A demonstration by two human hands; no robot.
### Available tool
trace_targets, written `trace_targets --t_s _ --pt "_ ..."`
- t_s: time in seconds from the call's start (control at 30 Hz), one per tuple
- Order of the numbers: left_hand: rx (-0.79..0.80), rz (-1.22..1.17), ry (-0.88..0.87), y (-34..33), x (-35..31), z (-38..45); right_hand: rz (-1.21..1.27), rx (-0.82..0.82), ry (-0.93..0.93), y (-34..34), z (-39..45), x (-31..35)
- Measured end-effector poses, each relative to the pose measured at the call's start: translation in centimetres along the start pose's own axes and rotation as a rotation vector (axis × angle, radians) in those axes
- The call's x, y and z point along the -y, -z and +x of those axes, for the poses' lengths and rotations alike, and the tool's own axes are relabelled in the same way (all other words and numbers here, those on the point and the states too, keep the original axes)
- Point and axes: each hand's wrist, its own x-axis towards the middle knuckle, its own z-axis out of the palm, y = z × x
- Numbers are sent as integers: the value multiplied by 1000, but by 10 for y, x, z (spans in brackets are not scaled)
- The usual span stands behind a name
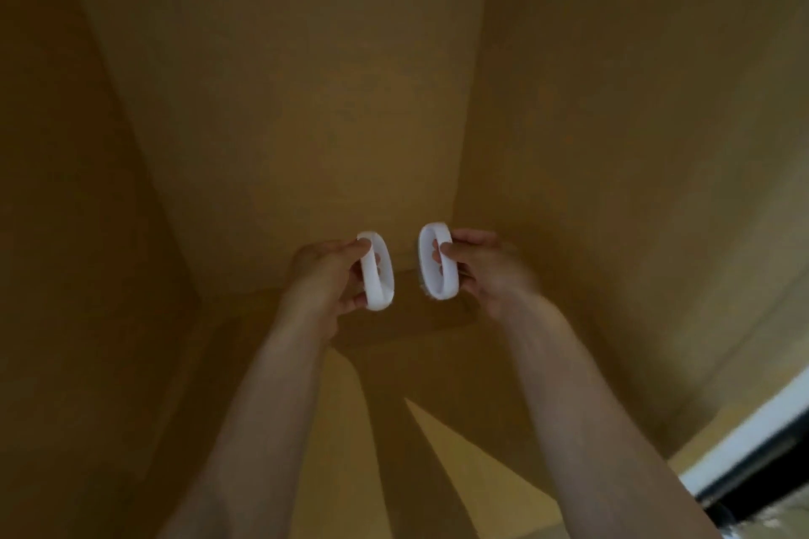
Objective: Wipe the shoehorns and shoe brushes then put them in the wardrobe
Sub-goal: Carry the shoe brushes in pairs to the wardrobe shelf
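Note:
Both my arms reach deep into a wooden wardrobe compartment (284, 123). My left hand (326, 276) grips a white oval shoe brush (377, 276) by its loop handle. A second white shoe brush (437, 263) is held in my right hand (486, 265), whose fingers pass through its loop handle. The two brushes stand on edge, a small gap apart, just above the compartment's floor (407, 319) near the back wall. Dark bristles show faintly along the left edge of the right brush. No shoehorn is in view.
The compartment's left wall (79, 232) and right wall (634, 188) close in on both sides. A white and black edge (753, 446) runs across the bottom right corner. Shadows of my arms fall on the lit floor in front.

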Motion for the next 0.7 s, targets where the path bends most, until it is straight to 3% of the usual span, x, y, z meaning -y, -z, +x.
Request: trace_targets --t_s 0.4,0.7 --pt "-121 98 160 6 13 110 -48 92 -201 -50 123 -48" --pt "-166 233 347 8 46 163 -100 130 -368 -71 168 -87"
